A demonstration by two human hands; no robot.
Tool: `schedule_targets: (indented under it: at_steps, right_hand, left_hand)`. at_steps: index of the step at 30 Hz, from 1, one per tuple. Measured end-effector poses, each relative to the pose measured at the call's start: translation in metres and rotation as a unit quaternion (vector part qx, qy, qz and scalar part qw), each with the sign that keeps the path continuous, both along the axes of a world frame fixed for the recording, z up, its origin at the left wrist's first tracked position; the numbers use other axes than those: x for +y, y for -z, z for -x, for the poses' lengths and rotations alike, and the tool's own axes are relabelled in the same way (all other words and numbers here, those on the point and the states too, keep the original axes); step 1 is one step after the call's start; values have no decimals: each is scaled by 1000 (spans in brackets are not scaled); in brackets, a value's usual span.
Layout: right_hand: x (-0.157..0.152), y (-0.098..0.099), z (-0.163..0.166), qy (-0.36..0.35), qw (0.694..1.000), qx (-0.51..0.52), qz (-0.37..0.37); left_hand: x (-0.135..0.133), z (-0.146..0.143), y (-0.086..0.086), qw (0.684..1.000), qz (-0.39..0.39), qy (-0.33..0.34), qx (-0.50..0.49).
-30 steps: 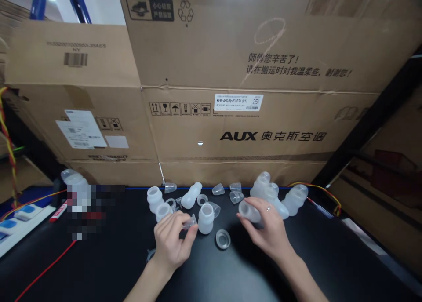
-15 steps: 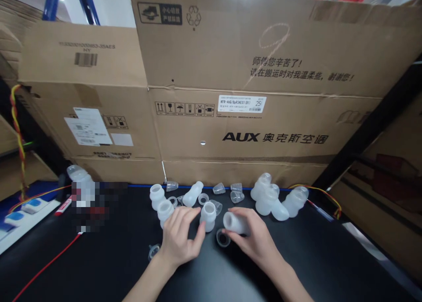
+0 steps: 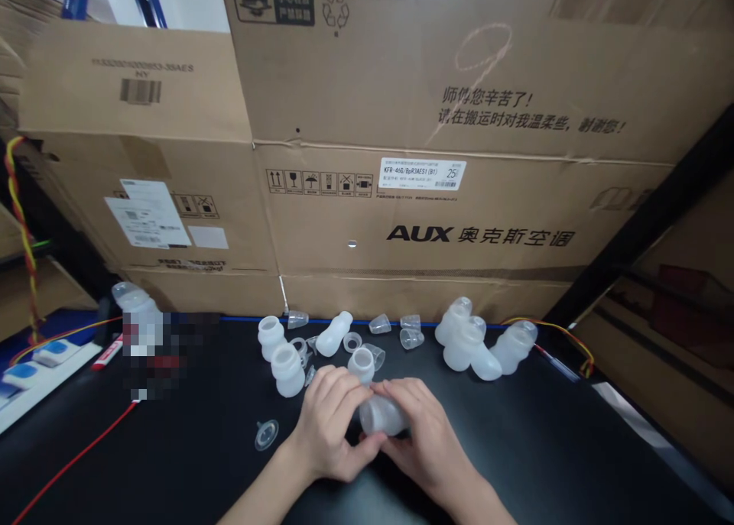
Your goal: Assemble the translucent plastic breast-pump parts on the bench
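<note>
Black table carries scattered translucent bottles, small caps, perhaps rings.

Left hand and right hand ungloved; forearms sleeveless; fingers without visible rings.

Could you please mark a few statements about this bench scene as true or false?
1. Both hands hold one translucent bottle between them. True: the left hand and right hand close on the translucent bottle.
2. A loose disc-shaped part lies left of the left hand. True: the disc-shaped part rests on the black bench.
3. The carton behind the bench reads SONY. False: the carton reads AUX.
4. The cluster of bottles at right stands in a tray. False: the cluster of bottles sits directly on the bench.
</note>
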State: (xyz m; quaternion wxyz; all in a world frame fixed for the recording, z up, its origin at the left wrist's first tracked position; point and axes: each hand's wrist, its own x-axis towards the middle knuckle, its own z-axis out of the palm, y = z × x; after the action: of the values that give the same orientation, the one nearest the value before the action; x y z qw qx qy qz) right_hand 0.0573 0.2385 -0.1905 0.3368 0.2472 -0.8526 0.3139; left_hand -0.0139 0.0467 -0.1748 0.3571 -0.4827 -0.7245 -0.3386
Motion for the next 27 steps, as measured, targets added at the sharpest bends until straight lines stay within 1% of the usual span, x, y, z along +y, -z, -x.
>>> schedule_targets:
  at_steps: [5, 11, 15, 17, 19, 20, 22, 24, 27]
  right_hand:
    - [1, -3, 5, 6, 998, 42, -41]
    - [-1, -4, 1, 14, 994, 58, -92]
    - [-4, -10, -5, -6, 992, 71, -99]
    - [-4, -15, -6, -15, 994, 72, -80]
    - [-2, -18, -6, -13, 997, 72, -38]
    - [0, -18, -5, -9, 997, 73, -14]
    - [4, -17, -3, 0, 997, 75, 23]
    - [7, -13, -1, 6, 997, 76, 33]
    - [12, -8, 2, 32, 998, 60, 8]
  left_hand:
    - [7, -1, 7, 992, -32, -43, -113]
    - [17, -13, 11, 960, -3, -39, -276]
    - [13, -9, 8, 942, 0, -50, -333]
    - [7, -3, 6, 939, 0, -53, -339]
    - [1, 1, 5, 941, 14, -36, -336]
    - [-1, 1, 5, 946, 27, -19, -324]
    - [-1, -1, 6, 962, 47, 16, -270]
    - [0, -5, 8, 978, 48, 33, -202]
    - [2, -9, 7, 989, 40, 38, -138]
